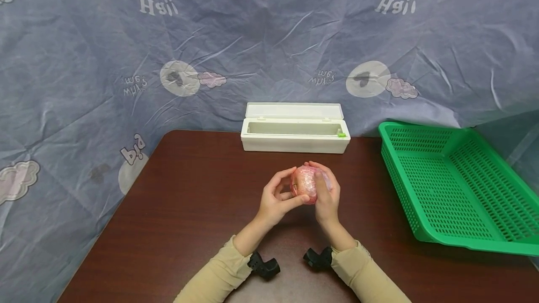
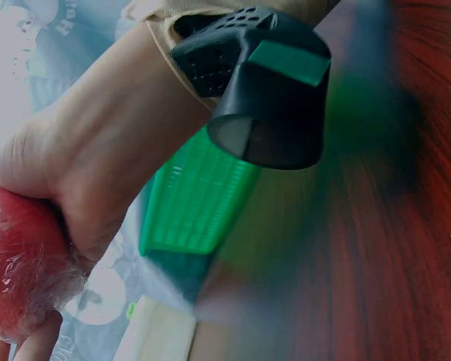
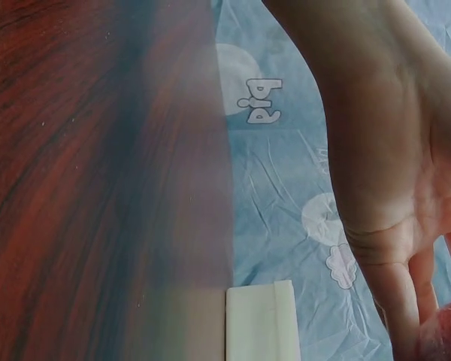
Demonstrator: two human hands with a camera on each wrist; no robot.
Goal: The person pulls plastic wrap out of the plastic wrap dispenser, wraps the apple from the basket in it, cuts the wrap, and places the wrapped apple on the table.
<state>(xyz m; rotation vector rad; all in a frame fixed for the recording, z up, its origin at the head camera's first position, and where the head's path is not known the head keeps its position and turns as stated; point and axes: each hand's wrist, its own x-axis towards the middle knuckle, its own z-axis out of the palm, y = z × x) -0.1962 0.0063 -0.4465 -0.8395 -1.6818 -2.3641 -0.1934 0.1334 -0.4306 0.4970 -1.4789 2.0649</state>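
A red apple (image 1: 304, 182) wrapped in clear plastic film is held up over the table, between both hands. My left hand (image 1: 273, 202) grips its left side, fingers behind and thumb along the lower front. On the other side my right hand (image 1: 327, 199) holds the apple with the thumb across its front, over some bunched film. In the left wrist view the wrapped apple (image 2: 22, 263) shows large at the left edge, its film crinkled and shiny. Only a sliver of the apple (image 3: 447, 335) appears in the right wrist view's lower right corner.
A long white box (image 1: 294, 145) with its lid raised stands at the back of the table; a small green piece (image 1: 342, 135) sits on its front rim. To the right is a green plastic basket (image 1: 476, 200). A printed cloth (image 1: 261, 50) hangs behind the dark wooden table (image 1: 189, 191).
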